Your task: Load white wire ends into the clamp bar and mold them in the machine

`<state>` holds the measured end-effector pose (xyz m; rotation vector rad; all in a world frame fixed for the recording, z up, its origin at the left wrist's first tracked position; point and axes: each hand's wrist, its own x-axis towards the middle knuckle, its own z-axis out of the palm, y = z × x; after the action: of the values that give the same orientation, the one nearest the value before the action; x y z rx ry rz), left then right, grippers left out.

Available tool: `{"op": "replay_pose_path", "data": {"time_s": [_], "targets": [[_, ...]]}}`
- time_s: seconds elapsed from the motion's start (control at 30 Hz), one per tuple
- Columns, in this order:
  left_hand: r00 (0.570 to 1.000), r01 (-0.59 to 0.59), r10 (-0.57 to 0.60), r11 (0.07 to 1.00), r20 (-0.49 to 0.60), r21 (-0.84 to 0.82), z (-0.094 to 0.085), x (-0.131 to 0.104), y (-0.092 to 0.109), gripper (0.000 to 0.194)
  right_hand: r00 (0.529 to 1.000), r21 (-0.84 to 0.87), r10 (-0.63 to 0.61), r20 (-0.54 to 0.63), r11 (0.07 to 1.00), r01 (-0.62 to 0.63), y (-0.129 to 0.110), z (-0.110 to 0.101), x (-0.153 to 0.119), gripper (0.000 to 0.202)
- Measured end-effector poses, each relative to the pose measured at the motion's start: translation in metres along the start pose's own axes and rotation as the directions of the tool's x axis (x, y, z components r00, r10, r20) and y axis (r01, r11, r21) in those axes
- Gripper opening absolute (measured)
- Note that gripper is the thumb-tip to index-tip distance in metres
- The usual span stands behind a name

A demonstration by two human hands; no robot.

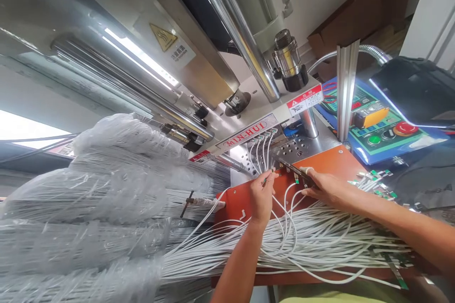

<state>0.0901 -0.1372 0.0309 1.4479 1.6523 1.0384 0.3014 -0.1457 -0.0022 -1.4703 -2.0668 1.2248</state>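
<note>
My left hand (262, 197) is closed in a pinch on the end of a white cable, just in front of the press. Its fingertips hide most of that end. My right hand (325, 188) grips the near end of a dark flat bar (293, 169), thumb on top and fingers below. Small green-tipped cable ends (297, 181) lie along the bar's near side, with white cables looping from them toward me. Under both hands is an orange-brown board (332, 163). A thick bundle of white cables (316, 232) spreads over its front part.
The steel press (245, 135) stands right behind the board, with several cables (265, 144) running into it. A control panel (387, 128) with buttons is at the right. Plastic-wrapped cable bundles (88, 199) are piled at the left. More green-tipped ends (380, 182) lie right.
</note>
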Motion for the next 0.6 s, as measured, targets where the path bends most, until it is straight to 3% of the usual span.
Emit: {"op": "replay_pose_path", "data": {"time_s": [0.17, 0.33, 0.6], "targets": [[1.000, 0.012, -0.011, 1.000, 0.008, -0.029, 0.000, -0.001, -0.003, 0.039, 0.999, -0.014, 0.017, 0.039, 1.000, -0.017, -0.009, -0.008, -0.002, 0.026], [0.991, -0.131, 0.125, 0.983, 0.053, 0.131, 0.005, -0.005, -0.007, 0.019, 0.999, -0.019, 0.020, 0.039, 1.000, -0.019, -0.008, -0.007, -0.002, 0.026], [0.957, -0.273, 0.245, 0.941, 0.152, 0.200, 0.020, 0.000, -0.024, 0.012, 1.000, -0.013, -0.008, 0.025, 1.000, 0.009, 0.001, -0.001, 0.002, 0.023]]}}
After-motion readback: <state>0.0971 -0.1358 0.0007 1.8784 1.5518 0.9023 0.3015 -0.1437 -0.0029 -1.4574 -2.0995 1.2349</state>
